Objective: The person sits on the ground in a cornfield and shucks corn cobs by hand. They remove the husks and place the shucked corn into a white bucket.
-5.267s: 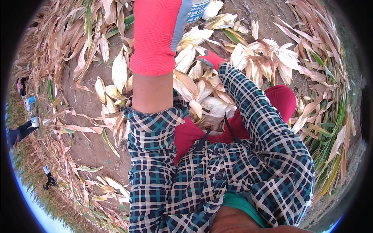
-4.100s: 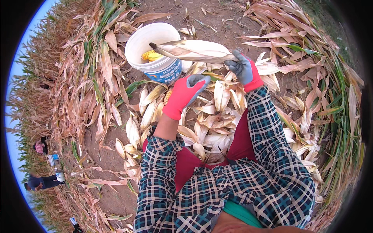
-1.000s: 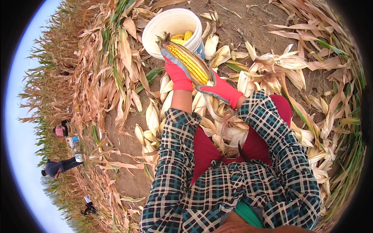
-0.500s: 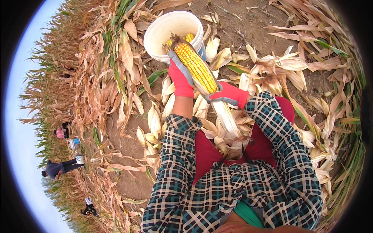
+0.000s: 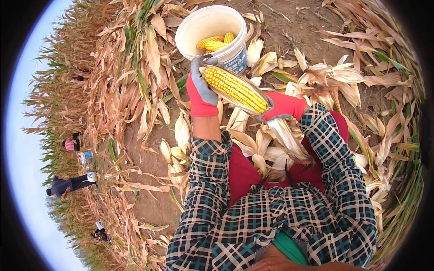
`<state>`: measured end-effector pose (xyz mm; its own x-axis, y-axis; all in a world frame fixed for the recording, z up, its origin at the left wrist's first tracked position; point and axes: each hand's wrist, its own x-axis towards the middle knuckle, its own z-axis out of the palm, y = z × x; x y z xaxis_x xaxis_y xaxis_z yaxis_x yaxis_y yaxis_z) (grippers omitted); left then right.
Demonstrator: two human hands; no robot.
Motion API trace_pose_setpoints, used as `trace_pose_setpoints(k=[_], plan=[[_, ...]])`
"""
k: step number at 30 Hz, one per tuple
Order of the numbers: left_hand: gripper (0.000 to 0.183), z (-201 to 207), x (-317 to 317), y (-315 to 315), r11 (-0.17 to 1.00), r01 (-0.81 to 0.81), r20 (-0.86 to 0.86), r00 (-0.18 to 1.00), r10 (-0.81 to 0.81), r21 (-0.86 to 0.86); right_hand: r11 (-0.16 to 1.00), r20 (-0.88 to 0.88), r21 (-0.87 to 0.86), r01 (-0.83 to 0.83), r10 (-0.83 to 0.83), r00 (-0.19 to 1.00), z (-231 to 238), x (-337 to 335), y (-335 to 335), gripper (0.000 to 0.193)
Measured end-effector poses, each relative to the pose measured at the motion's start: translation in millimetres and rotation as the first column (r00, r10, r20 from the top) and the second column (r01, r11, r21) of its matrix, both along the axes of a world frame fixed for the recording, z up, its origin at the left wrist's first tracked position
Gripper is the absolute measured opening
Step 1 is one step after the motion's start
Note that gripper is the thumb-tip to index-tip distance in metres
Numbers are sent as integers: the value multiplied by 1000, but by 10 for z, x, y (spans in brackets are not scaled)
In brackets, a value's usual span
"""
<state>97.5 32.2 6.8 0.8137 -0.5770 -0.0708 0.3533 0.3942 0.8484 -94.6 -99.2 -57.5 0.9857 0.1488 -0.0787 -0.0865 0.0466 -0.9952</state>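
Between my hands is an ear of corn [image 5: 235, 90] with bare yellow kernels facing up and pale husk still along its sides. My left hand [image 5: 203, 92], in a red and grey glove, is closed round its tip end, where a dark tuft shows. My right hand [image 5: 282, 106], gloved alike, grips the lower end. Loose husk leaves [image 5: 289, 137] hang from there toward my lap. Just beyond the ear stands a white bucket [image 5: 199, 22], with several husked yellow ears [image 5: 217, 44] inside. What my left fingers do behind the ear is hidden.
Stripped husks [image 5: 266, 63] lie round the bucket and by my legs. Dry stalks and leaves [image 5: 117, 90] are heaped on the left, more stalks [image 5: 402, 131] on the right. Bare soil [image 5: 149, 207] shows between. Far left, a person [image 5: 63, 185] stands beside a pale bucket [image 5: 91, 176].
The ear's tip has come nearer to me and turned leftward, uncovering the bucket's inside. The husk has been drawn down farther from the kernels at the tip. Both hands keep hold.
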Motion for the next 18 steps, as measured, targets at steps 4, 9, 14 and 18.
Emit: trace_pose_setpoints(k=[4, 9, 14, 18], plan=[[42, -22, 8, 99, 996, 63, -94, 993, -69, -60, 993, -11, 74, -91, 92, 996, -3, 6, 45, 63], [54, 223, -261, 7, 954, 244, -30, 967, -253, -173, 951, -190, 243, -190, 239, 952, 105, -90, 13, 57], [38, -30, -234, -11, 897, 241, -157, 936, -316, -370, 980, -140, -106, -168, 153, 978, -80, 25, 142, 61], [42, -24, -261, -181, 963, -184, -295, 948, 120, -196, 948, -74, -317, 33, -59, 995, -168, 179, 386, 75]])
